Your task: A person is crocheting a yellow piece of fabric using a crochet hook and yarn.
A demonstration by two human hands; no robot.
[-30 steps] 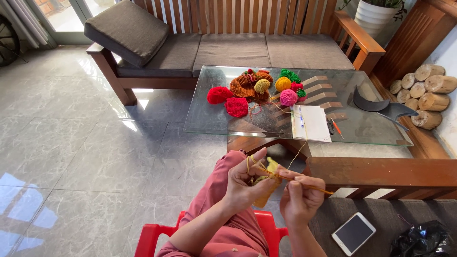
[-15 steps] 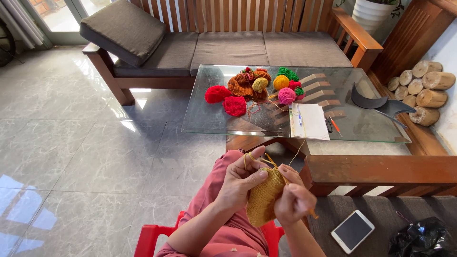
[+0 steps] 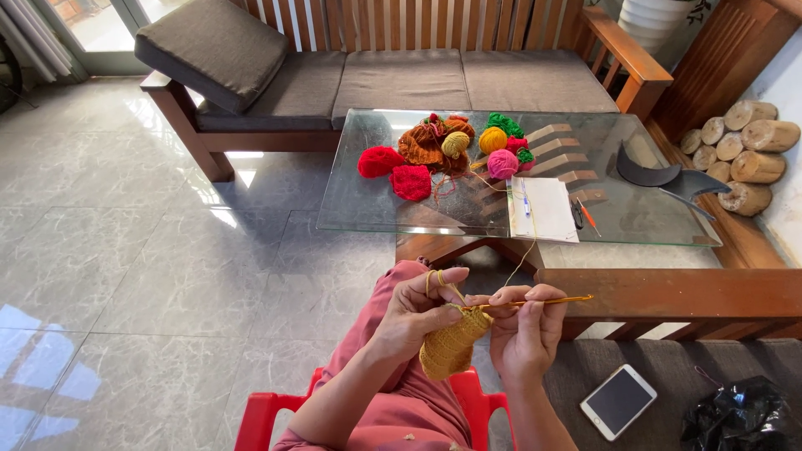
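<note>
Head view looks down on a person seated on a red plastic chair [image 3: 267, 413], crocheting. The left hand [image 3: 413, 313] pinches the top edge of a small mustard-yellow crocheted piece [image 3: 451, 347], with the yarn strand [image 3: 528, 250] looped over its raised forefinger. The right hand [image 3: 522, 330] is closed around a golden crochet hook [image 3: 543, 301], which now lies level, its tip at the upper edge of the work. Half a second ago the two hands were bunched close over the piece and the hook was hardly visible; since then the right hand has drawn out to the side, which suggests a stitch is being pulled through. The strand runs up to the glass surface [image 3: 376, 209], where yarn balls [image 3: 455, 146] lie beside a white notepad [image 3: 543, 209]. A phone [image 3: 616, 401] rests on the cushion to the right.
</note>
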